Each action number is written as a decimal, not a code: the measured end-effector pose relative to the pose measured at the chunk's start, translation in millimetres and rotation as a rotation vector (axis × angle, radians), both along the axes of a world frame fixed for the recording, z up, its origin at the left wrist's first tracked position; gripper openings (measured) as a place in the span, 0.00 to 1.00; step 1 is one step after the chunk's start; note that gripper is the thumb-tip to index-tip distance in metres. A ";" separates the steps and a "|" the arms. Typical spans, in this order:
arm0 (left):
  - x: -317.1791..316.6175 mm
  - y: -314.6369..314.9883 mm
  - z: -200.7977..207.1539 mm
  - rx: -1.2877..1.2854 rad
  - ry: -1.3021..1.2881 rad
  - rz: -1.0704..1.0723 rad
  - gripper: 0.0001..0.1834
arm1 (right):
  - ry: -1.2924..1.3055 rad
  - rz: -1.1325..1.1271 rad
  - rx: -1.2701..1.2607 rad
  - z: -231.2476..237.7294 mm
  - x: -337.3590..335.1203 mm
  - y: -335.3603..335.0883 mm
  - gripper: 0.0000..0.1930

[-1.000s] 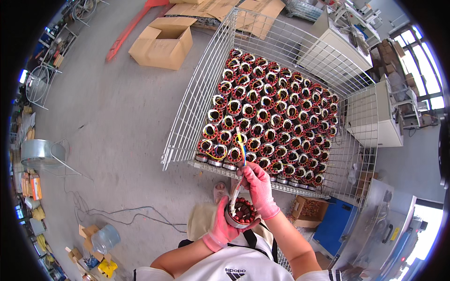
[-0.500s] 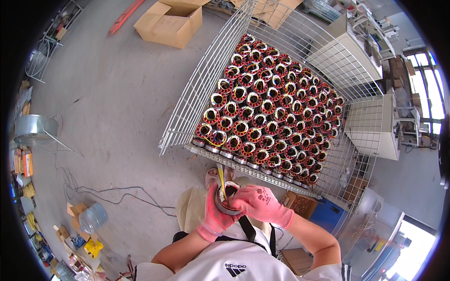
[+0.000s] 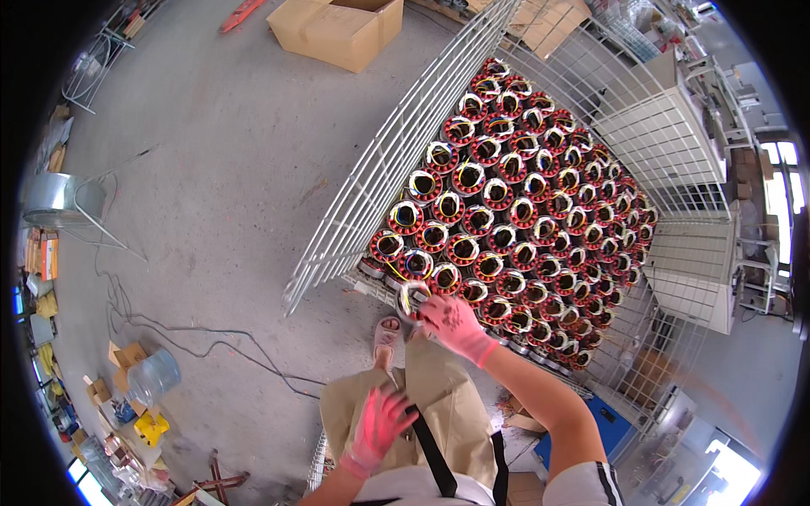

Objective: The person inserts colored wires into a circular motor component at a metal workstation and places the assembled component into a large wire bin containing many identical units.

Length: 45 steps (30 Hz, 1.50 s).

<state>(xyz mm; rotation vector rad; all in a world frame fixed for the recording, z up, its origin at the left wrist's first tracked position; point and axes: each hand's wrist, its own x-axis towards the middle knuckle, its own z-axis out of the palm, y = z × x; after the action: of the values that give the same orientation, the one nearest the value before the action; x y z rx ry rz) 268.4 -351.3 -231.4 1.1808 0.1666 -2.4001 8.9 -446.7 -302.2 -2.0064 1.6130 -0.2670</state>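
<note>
My right hand (image 3: 456, 323), in a pink glove, grips a ring-shaped motor stator (image 3: 407, 305) by its right side, at the near left edge of the wire cage. White lacing and some wire show on its upper face; my fingers hide part of its rim. Rows of similar stators (image 3: 523, 211) with red-segmented rims and white and yellow wires stand stacked just beyond it. My left hand (image 3: 380, 426), also pink-gloved, hovers over my lap with fingers spread and nothing in it.
The wire mesh cage (image 3: 354, 194) surrounds the stators on its sides. An open cardboard box (image 3: 325, 34) lies on the floor at far left. A black cable (image 3: 228, 346) snakes across the floor. A blue box (image 3: 595, 426) stands near right.
The stator, earlier between both hands near my body, has moved forward to the cage in my right hand. My left hand has let go and drawn back, fingers spread.
</note>
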 end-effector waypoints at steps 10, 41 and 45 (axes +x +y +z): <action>12.8 38.6 -23.1 0.120 -0.164 0.072 0.30 | 0.229 -0.068 -0.071 -156.6 34.7 -107.7 0.08; 28.8 63.0 -38.0 -0.200 -0.229 -0.173 0.35 | 0.358 -0.209 -0.243 -167.7 -18.5 -136.3 0.23; 29.8 69.9 -52.6 -0.014 -0.141 0.096 0.35 | 0.335 -0.109 -0.264 -175.1 -24.2 -154.6 0.16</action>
<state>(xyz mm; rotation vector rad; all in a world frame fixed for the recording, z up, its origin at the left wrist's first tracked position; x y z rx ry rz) 298.2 -281.4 -284.0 1.3003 0.1577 -2.2230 -15.4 -601.2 -477.3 -2.2569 1.9862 -0.1999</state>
